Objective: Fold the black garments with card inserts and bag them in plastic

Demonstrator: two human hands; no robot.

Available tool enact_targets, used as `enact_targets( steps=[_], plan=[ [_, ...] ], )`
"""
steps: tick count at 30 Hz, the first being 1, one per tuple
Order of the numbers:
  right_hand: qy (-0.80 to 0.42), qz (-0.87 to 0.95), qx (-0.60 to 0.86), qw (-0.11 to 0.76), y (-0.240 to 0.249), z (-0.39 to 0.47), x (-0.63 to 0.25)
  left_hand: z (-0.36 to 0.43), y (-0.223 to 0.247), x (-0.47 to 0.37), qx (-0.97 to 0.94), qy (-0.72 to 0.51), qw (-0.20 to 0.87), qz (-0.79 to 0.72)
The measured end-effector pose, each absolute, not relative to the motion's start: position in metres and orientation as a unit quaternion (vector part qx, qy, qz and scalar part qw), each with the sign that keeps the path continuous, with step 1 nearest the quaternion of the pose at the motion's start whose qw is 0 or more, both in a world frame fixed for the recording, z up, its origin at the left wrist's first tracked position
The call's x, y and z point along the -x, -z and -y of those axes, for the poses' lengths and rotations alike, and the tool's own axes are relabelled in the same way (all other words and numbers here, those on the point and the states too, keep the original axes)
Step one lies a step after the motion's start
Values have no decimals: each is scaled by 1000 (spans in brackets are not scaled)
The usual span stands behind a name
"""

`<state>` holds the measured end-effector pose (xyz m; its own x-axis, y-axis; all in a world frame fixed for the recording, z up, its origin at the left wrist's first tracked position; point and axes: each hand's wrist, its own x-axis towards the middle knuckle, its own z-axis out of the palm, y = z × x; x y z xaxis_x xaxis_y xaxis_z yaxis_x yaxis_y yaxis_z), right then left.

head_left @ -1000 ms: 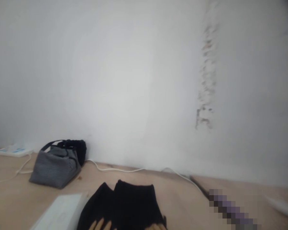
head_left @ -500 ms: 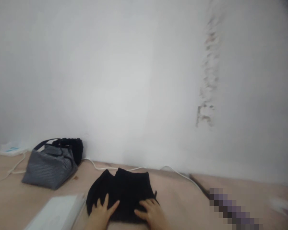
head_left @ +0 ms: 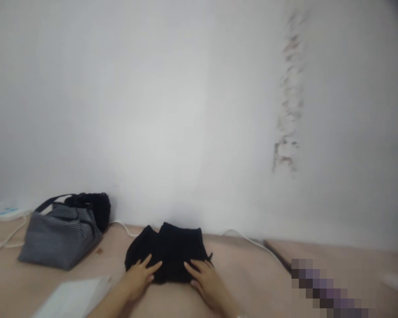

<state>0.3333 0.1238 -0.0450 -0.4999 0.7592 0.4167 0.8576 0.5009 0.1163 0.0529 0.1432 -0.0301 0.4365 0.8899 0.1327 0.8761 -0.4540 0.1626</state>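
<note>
A black cloth garment [head_left: 176, 251] lies spread on the pinkish-brown work surface, close to the wall; its exact kind I cannot tell. My left hand [head_left: 139, 277] rests on its near left part with the fingers spread. On the near right part lies my right hand [head_left: 204, 279], fingers also stretched out and apart. Neither hand grips the cloth. A short strap or loop sticks out at the garment's right edge.
A grey striped bag [head_left: 58, 238] stands at left with a black item [head_left: 101, 210] behind it. Nearer me lies a white flat box [head_left: 71, 298]. A white cable [head_left: 252, 242] runs along the wall [head_left: 159, 110]. A pixelated strip [head_left: 325, 285] crosses the right side.
The black garment and both hands have moved farther from me, toward the wall. More of my forearms shows now, and the view has shifted slightly.
</note>
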Motion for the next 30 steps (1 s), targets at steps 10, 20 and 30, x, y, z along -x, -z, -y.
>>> enact_targets(
  steps=[10,20,30],
  plan=[
    [265,793,491,245,66,-102,-330,-100,26,-39,-839,-214,1,-500],
    [146,789,543,249,42,-73,-302,-93,40,-54,-790,-296,24,-537],
    [214,747,507,371,42,-73,-289,-90,15,-53,-790,-359,-14,-497]
  ],
)
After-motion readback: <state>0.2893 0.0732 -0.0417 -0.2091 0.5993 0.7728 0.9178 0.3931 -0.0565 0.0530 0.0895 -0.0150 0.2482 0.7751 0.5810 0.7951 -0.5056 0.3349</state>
